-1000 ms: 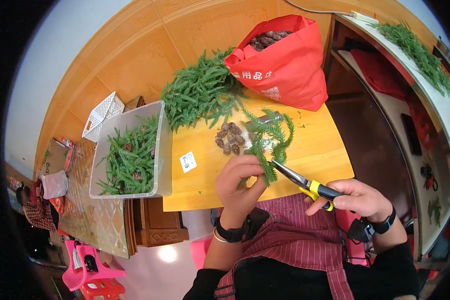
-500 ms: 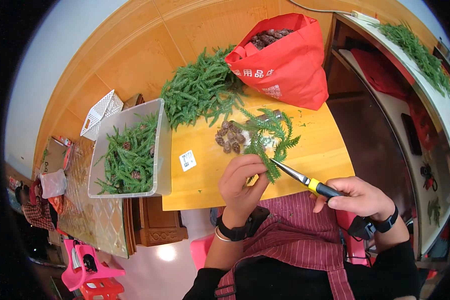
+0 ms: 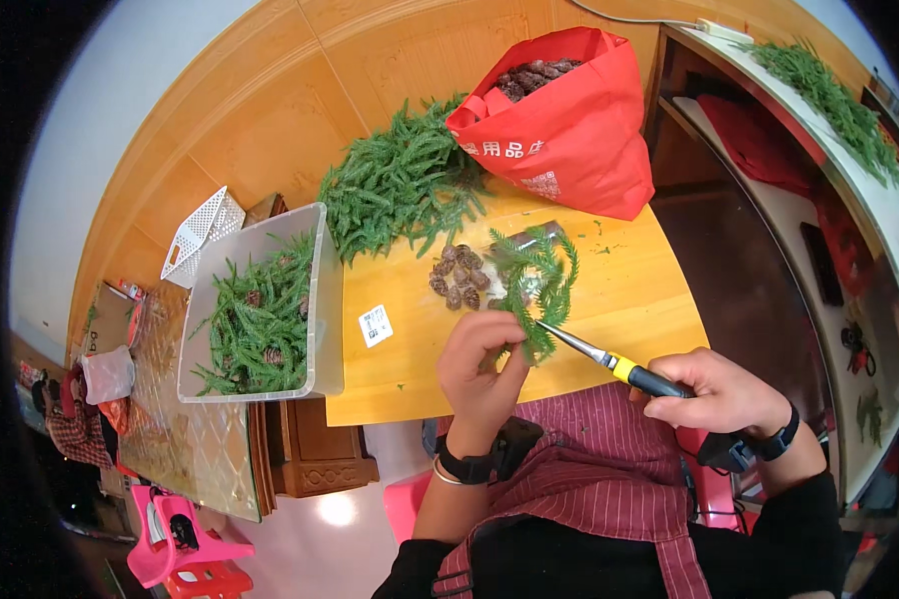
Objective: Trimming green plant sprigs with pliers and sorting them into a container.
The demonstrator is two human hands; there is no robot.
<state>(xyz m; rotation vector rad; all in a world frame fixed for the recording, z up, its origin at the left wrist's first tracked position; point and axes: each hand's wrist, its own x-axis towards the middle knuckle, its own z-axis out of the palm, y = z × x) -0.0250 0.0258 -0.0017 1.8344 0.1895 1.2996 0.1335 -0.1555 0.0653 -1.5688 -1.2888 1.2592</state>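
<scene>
Between the thumb and fingers of my left hand (image 3: 481, 364) is the base of a green artificial pine sprig (image 3: 559, 285), its needled strands curving away over the table. My right hand (image 3: 714, 391) is wrapped around long-nose pliers (image 3: 621, 368) with yellow-and-black handles. The pliers' jaws point left and meet the sprig's lower part close to my left fingertips; what they grip there is too small to tell. Just beyond the sprig lies a cluster of small brown pine cones (image 3: 457, 277), partly beside some white stuff and a dark cylindrical piece (image 3: 539, 237).
A red bag (image 3: 579, 150) of pine cones stands at the table's (image 3: 619, 309) back, beside a heap of green sprigs (image 3: 395, 190). At left, a clear plastic bin (image 3: 322, 309) holds sprigs with cones. A white label (image 3: 376, 325) lies nearby. Shelving (image 3: 759, 200) rises on the right.
The sprig's strands have turned and drawn closer together. The pliers' tips have shifted slightly left and down along with it, both hands keeping their hold.
</scene>
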